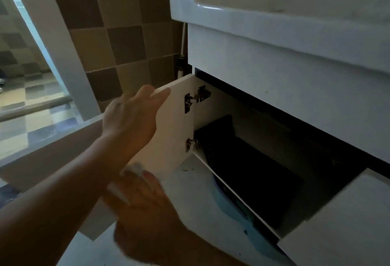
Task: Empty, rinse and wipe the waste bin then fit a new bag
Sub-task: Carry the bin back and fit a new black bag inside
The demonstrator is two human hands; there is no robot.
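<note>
Holding the cabinet door (175, 118) open by its top edge with your left hand (130, 115), you have your blurred right hand (145, 213) perhaps gripping something pale; I cannot tell. No waste bin shows, so you are likely fetching a bag, and fitting remains.

A home bathroom: white washbasin (232, 10) over a vanity cabinet (295, 88); tiled wall (118, 39).

No text, label, brand or number can be read anywhere.
</note>
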